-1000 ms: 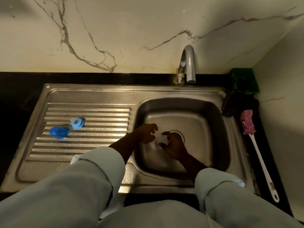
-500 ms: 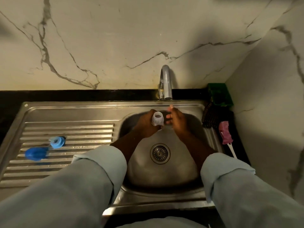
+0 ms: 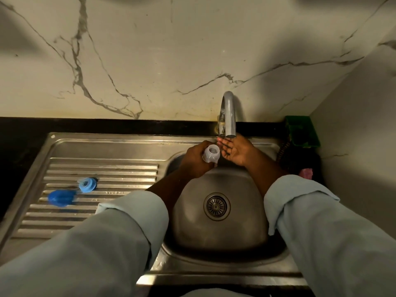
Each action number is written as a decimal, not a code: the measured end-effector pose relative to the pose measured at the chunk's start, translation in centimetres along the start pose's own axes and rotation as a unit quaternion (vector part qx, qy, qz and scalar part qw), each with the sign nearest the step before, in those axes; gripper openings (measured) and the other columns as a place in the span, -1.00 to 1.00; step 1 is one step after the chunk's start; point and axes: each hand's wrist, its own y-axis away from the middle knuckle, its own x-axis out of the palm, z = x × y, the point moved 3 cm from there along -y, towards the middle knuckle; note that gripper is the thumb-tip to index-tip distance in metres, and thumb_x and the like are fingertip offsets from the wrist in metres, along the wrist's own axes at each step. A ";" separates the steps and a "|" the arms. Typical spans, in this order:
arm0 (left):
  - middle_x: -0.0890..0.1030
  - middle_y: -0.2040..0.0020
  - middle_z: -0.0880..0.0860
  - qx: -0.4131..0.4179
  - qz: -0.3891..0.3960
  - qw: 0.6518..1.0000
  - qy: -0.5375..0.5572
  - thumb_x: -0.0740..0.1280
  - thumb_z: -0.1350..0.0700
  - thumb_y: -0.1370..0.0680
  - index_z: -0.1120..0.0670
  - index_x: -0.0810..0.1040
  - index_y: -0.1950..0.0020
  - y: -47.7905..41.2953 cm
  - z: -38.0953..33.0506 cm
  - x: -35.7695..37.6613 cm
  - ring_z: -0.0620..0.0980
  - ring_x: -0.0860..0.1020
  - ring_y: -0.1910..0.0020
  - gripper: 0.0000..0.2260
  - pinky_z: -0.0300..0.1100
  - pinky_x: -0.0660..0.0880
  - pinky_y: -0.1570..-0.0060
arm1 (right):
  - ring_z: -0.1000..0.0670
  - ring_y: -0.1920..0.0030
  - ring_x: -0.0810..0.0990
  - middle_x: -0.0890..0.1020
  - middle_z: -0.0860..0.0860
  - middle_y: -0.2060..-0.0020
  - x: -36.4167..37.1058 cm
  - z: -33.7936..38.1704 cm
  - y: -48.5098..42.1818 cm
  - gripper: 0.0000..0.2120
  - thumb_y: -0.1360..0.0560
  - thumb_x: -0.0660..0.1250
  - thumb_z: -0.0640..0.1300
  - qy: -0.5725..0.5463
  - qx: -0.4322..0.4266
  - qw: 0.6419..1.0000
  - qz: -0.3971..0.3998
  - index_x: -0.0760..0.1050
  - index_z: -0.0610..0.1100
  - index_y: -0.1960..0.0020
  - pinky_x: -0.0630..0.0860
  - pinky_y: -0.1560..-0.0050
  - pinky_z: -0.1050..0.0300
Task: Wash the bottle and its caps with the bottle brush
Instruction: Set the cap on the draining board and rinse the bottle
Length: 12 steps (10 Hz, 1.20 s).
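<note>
Stainless steel sink unit (image 3: pixel 128 144) set into a black counter (image 3: pixel 85 125), which meets a white wall (image 3: pixel 150 61) with grey marble veining. A second pale wall (image 3: pixel 353 136) closes the right side and forms a corner behind the basin.

Ribbed drainboard (image 3: pixel 120 168) on the left half of the unit. Two blue caps lie near its middle, close together: a round ring cap (image 3: pixel 86 185) and a darker domed cap (image 3: pixel 61 197) toward the front left of it.

Basin (image 3: pixel 216 232) on the right, drain strainer (image 3: pixel 216 206) at its centre. Curved metal tap (image 3: pixel 228 112) stands at the back edge.

Left hand (image 3: pixel 196 161) is wrapped around a small translucent bottle (image 3: pixel 211 154), held over the back edge of the basin, open mouth up, just left of the spout. Right hand (image 3: pixel 234 150) is flat, fingers straight and spread, palm up directly under the spout, just beside the bottle. Whether water runs cannot be told.

Back right corner of the counter: a green holder (image 3: pixel 303 131). In front of it, a pink brush head (image 3: pixel 306 173), partly hidden by the right sleeve (image 3: pixel 310 221).
</note>
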 end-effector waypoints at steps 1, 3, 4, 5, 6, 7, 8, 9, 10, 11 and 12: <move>0.68 -0.08 0.00 0.009 0.000 1.000 0.002 0.62 0.06 -0.36 0.04 0.57 -0.21 0.0 -0.1 0.1 -0.11 0.60 0.00 -0.54 -0.34 0.45 0.00 | 0.03 -0.02 0.62 0.70 -0.03 -0.01 -0.1 -0.1 -0.3 -0.73 -0.66 0.23 0.03 0.005 -0.011 1.000 -0.021 0.55 -0.14 -0.14 0.46 0.09 0.17; 0.67 -0.13 0.03 0.004 0.016 1.000 -0.001 0.62 0.05 -0.37 0.03 0.56 -0.24 -0.2 -0.1 0.5 -0.07 0.60 -0.04 -0.51 -0.27 0.47 -0.04 | 0.09 0.20 0.57 0.69 -0.05 0.12 -0.3 0.1 -1.1 -0.87 -0.65 0.30 -0.11 0.057 -0.049 0.994 -0.081 0.54 -0.17 -0.07 0.39 0.20 0.24; 0.66 -0.19 0.03 -0.010 0.030 0.999 0.003 0.62 0.04 -0.38 0.01 0.55 -0.30 -0.3 -0.1 0.9 -0.08 0.59 -0.09 -0.47 -0.21 0.48 -0.11 | 0.04 0.20 0.57 0.68 -0.22 -0.11 -0.5 0.1 -1.6 -0.90 -0.63 0.33 -0.16 0.058 -0.073 0.991 -0.097 0.54 -0.20 -0.04 0.42 0.25 0.25; 0.65 -0.18 0.01 -0.023 0.050 0.998 -0.003 0.60 0.02 -0.40 -0.02 0.54 -0.29 -0.1 -0.1 1.4 -0.06 0.59 -0.10 -0.50 -0.13 0.52 -0.15 | -0.16 -0.05 0.70 0.62 -0.30 -0.22 -0.3 0.4 -1.5 -0.90 -0.60 0.38 -0.17 0.061 -0.097 0.985 -0.130 0.53 -0.18 -0.06 0.64 -0.12 0.04; 0.65 -0.15 -0.02 -0.038 0.067 0.997 0.001 0.60 0.03 -0.40 -0.05 0.54 -0.29 0.3 0.1 1.5 -0.08 0.59 -0.09 -0.51 -0.14 0.53 -0.14 | -0.17 -0.01 0.70 0.68 -0.27 -0.09 -0.1 0.2 -1.1 -0.91 -0.60 0.39 -0.12 0.112 -0.119 0.974 -0.154 0.52 -0.10 0.05 0.61 -0.22 -0.15; 0.65 -0.15 -0.04 -0.047 0.080 0.995 0.026 0.61 0.06 -0.39 -0.05 0.54 -0.29 0.4 -0.1 1.7 -0.09 0.60 -0.10 -0.49 -0.16 0.53 -0.14 | -0.23 -0.03 0.70 0.70 -0.19 0.00 -0.2 -0.2 0.1 -0.87 -0.59 0.38 -0.04 0.148 -0.117 0.970 -0.152 0.57 -0.11 0.03 0.64 -0.14 -0.14; 0.64 -0.16 -0.08 -0.085 0.101 0.986 0.100 0.59 0.16 -0.39 -0.02 0.53 -0.33 0.4 -0.5 2.0 -0.15 0.61 -0.09 -0.46 -0.31 0.53 -0.02 | -0.11 0.05 0.66 0.68 -0.14 0.02 0.9 -3.6 0.2 -0.67 -0.61 0.34 0.09 0.151 -0.085 0.965 -0.195 0.62 -0.16 -0.15 0.60 -0.03 0.02; 0.66 -0.15 -0.02 -0.114 0.164 0.965 0.172 0.53 0.25 -0.43 0.01 0.54 -0.34 0.8 -1.5 2.0 -0.10 0.64 -0.08 -0.50 -0.36 0.57 0.15 | 0.03 0.20 0.71 0.74 -0.02 0.07 0.5 -5.8 1.7 -0.43 -0.33 0.37 0.45 0.186 -0.071 0.940 -0.278 0.68 0.01 -0.02 0.64 0.24 0.05; 0.66 -0.16 0.03 -0.153 0.164 0.943 0.247 0.48 0.19 -0.51 0.01 0.52 -0.36 1.3 -1.8 2.2 -0.04 0.65 -0.09 -0.57 -0.26 0.62 0.10 | 0.02 0.21 0.68 0.72 -0.10 -0.01 -2.3 -6.5 4.7 -0.28 -0.10 0.37 0.60 0.087 -0.050 0.994 -0.038 0.68 0.05 0.04 0.60 0.11 -0.07; 0.65 -0.10 0.01 -0.187 0.133 0.945 0.235 0.52 0.11 -0.48 0.04 0.50 -0.30 1.6 -1.7 2.5 -0.03 0.65 -0.03 -0.58 -0.23 0.62 0.16 | -0.02 0.04 0.64 0.70 -0.01 0.01 -2.5 -6.4 5.2 -0.29 -0.34 0.33 0.53 0.119 -0.095 0.988 -0.010 0.61 0.00 -0.22 0.56 -0.06 -0.12; 0.65 -0.05 0.01 -0.167 0.103 0.967 0.164 0.56 0.00 -0.43 0.03 0.51 -0.18 1.3 -1.0 2.5 0.01 0.64 -0.02 -0.60 -0.18 0.58 0.14 | 0.02 0.18 0.59 0.65 0.04 0.14 -2.4 -6.4 5.3 -0.44 -0.50 0.28 0.37 0.148 -0.105 0.983 -0.035 0.57 -0.08 -0.20 0.51 0.15 0.03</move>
